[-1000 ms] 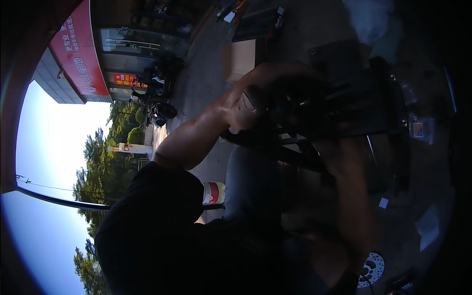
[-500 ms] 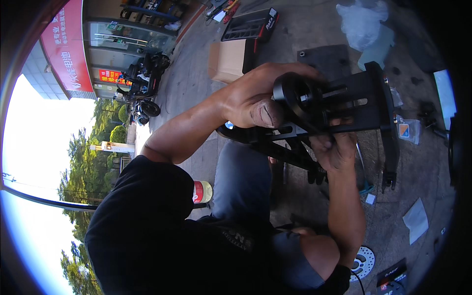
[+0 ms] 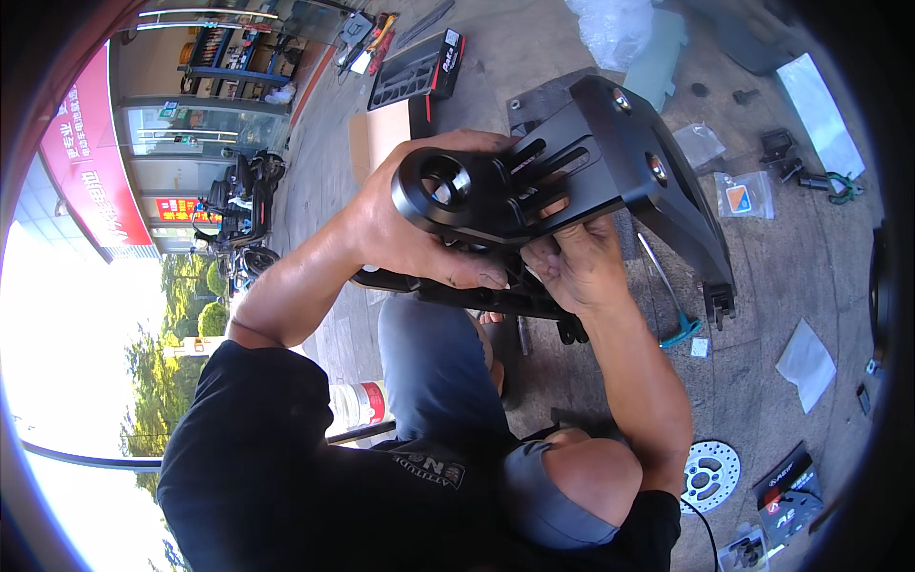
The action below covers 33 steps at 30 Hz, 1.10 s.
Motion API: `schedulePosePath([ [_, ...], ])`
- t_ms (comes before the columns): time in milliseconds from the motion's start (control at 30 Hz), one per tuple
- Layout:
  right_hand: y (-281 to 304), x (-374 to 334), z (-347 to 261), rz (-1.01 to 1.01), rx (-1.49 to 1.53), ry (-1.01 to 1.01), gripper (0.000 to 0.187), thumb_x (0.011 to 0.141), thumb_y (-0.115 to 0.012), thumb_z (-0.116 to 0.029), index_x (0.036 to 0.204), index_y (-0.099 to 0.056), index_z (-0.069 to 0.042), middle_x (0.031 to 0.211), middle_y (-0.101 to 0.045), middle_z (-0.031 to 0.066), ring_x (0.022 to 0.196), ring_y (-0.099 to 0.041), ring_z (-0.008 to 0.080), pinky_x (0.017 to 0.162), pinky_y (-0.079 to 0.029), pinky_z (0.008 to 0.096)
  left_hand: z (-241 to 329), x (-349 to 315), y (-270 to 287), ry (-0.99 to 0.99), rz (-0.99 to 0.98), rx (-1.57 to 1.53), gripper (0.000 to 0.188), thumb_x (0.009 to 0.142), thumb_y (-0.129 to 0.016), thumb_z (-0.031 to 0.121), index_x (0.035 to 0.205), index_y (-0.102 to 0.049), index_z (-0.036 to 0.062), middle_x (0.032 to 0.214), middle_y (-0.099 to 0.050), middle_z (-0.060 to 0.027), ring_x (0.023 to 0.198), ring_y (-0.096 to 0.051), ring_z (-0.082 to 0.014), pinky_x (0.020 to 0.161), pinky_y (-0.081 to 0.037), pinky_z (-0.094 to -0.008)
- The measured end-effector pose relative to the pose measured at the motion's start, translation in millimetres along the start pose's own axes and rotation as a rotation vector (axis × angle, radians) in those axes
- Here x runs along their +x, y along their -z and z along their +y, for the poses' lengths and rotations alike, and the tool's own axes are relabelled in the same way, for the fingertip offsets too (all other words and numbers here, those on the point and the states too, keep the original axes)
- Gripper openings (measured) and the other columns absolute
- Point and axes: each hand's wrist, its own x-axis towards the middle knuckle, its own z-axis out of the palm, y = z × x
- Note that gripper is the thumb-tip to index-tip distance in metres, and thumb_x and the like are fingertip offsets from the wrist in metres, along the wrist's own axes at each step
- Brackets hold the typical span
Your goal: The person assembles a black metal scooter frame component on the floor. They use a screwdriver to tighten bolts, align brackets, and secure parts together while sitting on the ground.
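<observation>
A large black metal bracket (image 3: pixel 596 186), with a ring-shaped end, long slots and a wide crosspiece, is held up in front of me. My left hand (image 3: pixel 410 253) is closed around it beside the ring end, its thumb along the near side. Under the slotted plate, my right hand (image 3: pixel 583 267) grips the bracket with bent fingers, partly hidden behind it. Below both hands, a second black bar (image 3: pixel 477 294) runs near my knee; whether it joins the bracket, I cannot tell.
On the ground to the right are a teal-handled tool (image 3: pixel 681 329), a small plastic bag (image 3: pixel 745 195), a white sheet (image 3: pixel 806 364) and a brake disc (image 3: pixel 710 477). Beyond the hands stand an opened cardboard box (image 3: pixel 379 133) and a black tool case (image 3: pixel 416 71). Scooters (image 3: pixel 238 205) are parked at left.
The bracket has turned so its ring bore and crosspiece face me more. My left hand has shifted its hold, with the thumb now lying along the near side. The whole view has swung.
</observation>
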Motion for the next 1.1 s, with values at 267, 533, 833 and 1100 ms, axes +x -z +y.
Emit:
schedulePosePath([
  [267, 8.2, 0.6, 1.9, -0.057, 0.153, -0.07, 0.01, 0.092, -0.063, -0.017, 0.094, -0.059, -0.008, 0.072, -0.055, 0.0009, 0.049, -0.04, 0.0058, 0.045, -0.031, 0.0197, 11.8, -4.4, -1.4, 0.199, 0.016, -0.001, 0.084, 0.054, -0.089, 0.03, 0.122, -0.054, -0.0052, 0.116, -0.063, -0.0189, 0.106, -0.062, -0.024, 0.094, -0.047, -0.0361],
  [533, 9.2, 2.3, 2.7, -0.093, 0.137, -0.055, 0.013, 0.092, -0.063, -0.017, 0.096, -0.062, -0.005, 0.077, -0.058, 0.0023, 0.051, -0.041, 0.0056, 0.045, -0.031, 0.0195, 3.0, -6.5, -4.6, 0.158, 0.011, 0.05, 0.087, 0.053, -0.091, 0.023, 0.124, -0.05, -0.0079, 0.104, -0.067, -0.0128, 0.094, -0.064, -0.0179, 0.089, -0.048, -0.0328],
  [833, 3.8, 4.8, 2.0, -0.109, 0.175, -0.016, 0.013, 0.093, -0.061, -0.014, 0.099, -0.061, -0.003, 0.066, -0.051, -0.0017, 0.05, -0.037, 0.005, 0.044, -0.028, 0.0223, -2.4, -11.8, -5.6, 0.248, 0.037, -0.076, 0.092, 0.055, -0.091, 0.024, 0.126, -0.046, -0.0134, 0.098, -0.069, -0.0112, 0.09, -0.064, -0.0152, 0.088, -0.047, -0.0307],
  [1100, 2.1, 4.4, 3.3, -0.041, 0.07, -0.069, 0.015, 0.09, -0.066, -0.016, 0.1, -0.062, -0.004, 0.07, -0.054, -0.0018, 0.051, -0.039, 0.0042, 0.045, -0.028, 0.021, -4.9, -14.2, -5.0, 0.265, 0.049, -0.122, 0.095, 0.054, -0.091, 0.023, 0.128, -0.044, -0.0137, 0.097, -0.069, -0.0117, 0.09, -0.063, -0.0142, 0.086, -0.048, -0.0305],
])
